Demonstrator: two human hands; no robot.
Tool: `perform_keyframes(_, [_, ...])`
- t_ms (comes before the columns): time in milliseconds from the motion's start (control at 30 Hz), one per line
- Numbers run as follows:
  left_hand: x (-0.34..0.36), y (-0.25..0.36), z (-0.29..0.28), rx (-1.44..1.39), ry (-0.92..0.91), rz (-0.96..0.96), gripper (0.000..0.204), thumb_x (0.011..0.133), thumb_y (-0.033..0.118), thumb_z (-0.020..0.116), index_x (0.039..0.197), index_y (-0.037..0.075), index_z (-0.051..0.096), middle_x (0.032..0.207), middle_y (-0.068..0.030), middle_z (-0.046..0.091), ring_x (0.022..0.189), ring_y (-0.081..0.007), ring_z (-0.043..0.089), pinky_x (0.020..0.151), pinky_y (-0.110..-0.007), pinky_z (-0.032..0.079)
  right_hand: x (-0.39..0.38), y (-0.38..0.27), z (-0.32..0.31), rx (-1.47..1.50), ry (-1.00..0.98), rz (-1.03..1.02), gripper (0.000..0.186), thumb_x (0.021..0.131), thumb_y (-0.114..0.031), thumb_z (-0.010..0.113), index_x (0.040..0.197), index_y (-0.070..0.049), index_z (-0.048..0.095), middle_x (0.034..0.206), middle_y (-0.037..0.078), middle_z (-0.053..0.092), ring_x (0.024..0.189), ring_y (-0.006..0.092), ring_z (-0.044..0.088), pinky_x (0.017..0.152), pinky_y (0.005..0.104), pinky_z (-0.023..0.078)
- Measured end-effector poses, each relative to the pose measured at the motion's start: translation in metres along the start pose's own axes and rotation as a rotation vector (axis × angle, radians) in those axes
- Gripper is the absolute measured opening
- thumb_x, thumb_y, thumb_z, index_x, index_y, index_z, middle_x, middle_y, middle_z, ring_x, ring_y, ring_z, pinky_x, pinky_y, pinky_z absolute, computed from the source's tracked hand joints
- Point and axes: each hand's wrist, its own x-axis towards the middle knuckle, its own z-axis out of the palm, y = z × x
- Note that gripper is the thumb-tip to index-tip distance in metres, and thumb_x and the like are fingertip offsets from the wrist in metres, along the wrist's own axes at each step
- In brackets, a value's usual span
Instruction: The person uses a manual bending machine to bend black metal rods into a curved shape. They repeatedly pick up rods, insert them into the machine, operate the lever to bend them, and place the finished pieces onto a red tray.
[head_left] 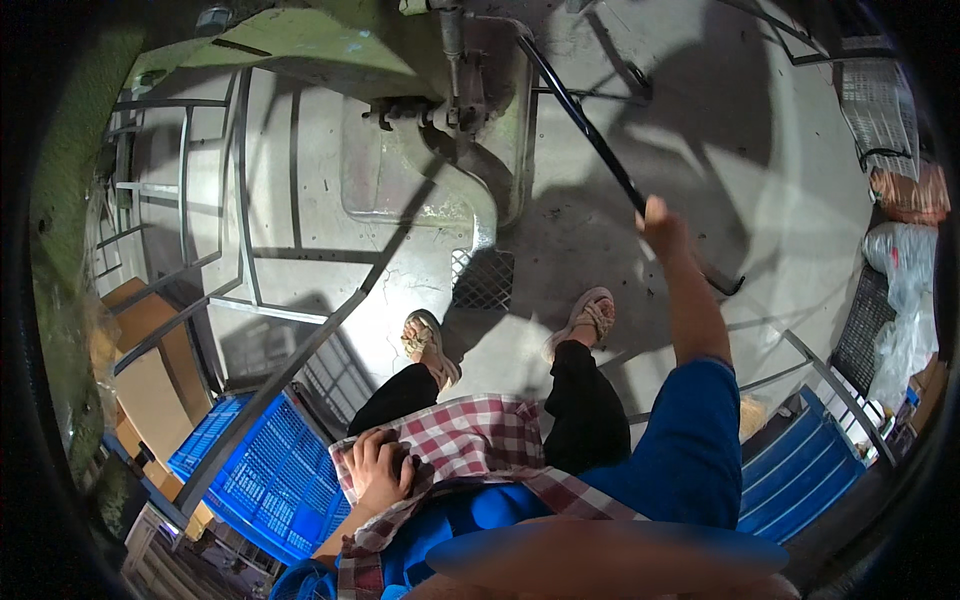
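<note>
My right hand (664, 228) is closed round the lower end of a long black bar (590, 130), held out to the right. The bar slants up and left to a green machine (330, 60), where its far end meets a thin metal piece; how they join is unclear. My left hand (378, 465) rests on a red-and-white checked apron (480, 430) over my lap, fingers spread and slightly bent. Below the machine, a curved arm (465, 190) runs down to a foot pedal (482, 280) with a diamond-patterned plate. Both my feet are on the floor, either side of the pedal.
Grey metal frames (240, 190) stand at the left, near cardboard boxes (160, 385) and a blue plastic crate (275, 480). At the right are a blue slatted surface (800, 470), clear plastic bags (900, 300) and a white basket (880, 110). A black hooked piece (730, 287) lies beyond my right forearm.
</note>
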Motion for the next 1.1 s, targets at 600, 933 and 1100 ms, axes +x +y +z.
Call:
perform_keyframes(600, [-0.002, -0.009, 0.005, 0.028, -0.064, 0.038, 0.027, 0.075, 0.026, 0.067, 0.095, 0.008, 0.063, 0.116, -0.012, 0.054, 0.118, -0.0326, 0.044, 0.096, -0.047, 0.032, 0.053, -0.118, -0.031, 0.549, 0.262, 0.12, 0.019, 0.091, -0.021, 0.059, 0.09, -0.004, 0.048, 0.074, 0.015, 0.054, 0.064, 0.034, 0.058, 0.057, 0.0432, 0.047])
perform_keyframes(933, [-0.016, -0.013, 0.001, 0.018, -0.133, 0.011, 0.029, 0.075, 0.025, 0.067, 0.097, 0.007, 0.062, 0.116, -0.0124, 0.054, 0.116, -0.0346, 0.045, 0.099, -0.049, 0.031, -0.161, -0.119, -0.09, 0.377, -0.407, 0.421, 0.027, 0.082, -0.022, 0.065, 0.096, -0.004, 0.051, 0.085, 0.02, 0.059, 0.082, 0.0389, 0.06, 0.068, 0.0469, 0.047])
perform_keyframes(1100, [-0.017, -0.019, 0.002, 0.028, -0.154, 0.023, 0.029, 0.075, 0.026, 0.067, 0.097, 0.007, 0.062, 0.117, -0.0135, 0.053, 0.117, -0.0354, 0.044, 0.1, -0.05, 0.03, -0.252, -0.1, -0.082, 0.4, -0.345, 0.379, 0.031, 0.081, -0.024, 0.069, 0.097, -0.006, 0.049, 0.079, 0.015, 0.061, 0.075, 0.0373, 0.063, 0.063, 0.0469, 0.048])
